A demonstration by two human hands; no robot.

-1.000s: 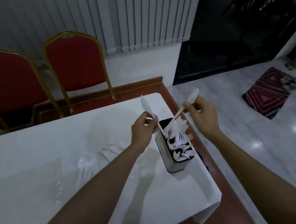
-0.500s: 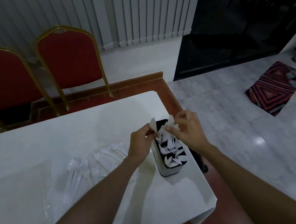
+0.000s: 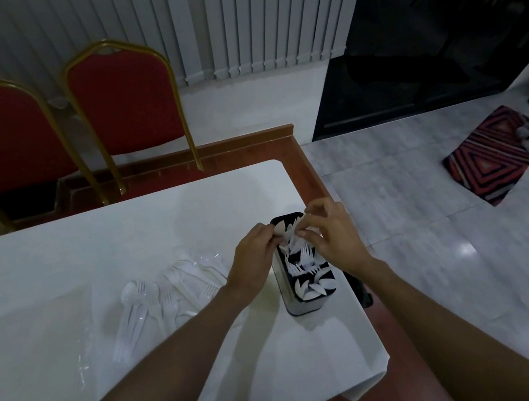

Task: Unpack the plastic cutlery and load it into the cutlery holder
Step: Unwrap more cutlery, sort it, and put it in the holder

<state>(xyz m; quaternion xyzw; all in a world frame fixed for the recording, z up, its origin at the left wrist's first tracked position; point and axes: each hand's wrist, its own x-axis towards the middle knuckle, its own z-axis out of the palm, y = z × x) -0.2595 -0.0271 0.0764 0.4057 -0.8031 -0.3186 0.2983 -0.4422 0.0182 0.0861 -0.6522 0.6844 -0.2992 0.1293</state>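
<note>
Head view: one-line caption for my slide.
Left hand and right hand pinch white plastic cutlery over the cutlery holder; loose forks and spoons lie on the table.

White cutlery [image 3: 315, 287], black-topped holder [image 3: 302, 306], red-striped rug [image 3: 498, 153].

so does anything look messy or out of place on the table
Nothing is damaged or spilled, but loose plastic forks and spoons lie scattered on the tablecloth left of the cutlery holder, not yet loaded. The holder stands close to the cloth's right edge, and the pieces inside lean at mixed angles.
</note>
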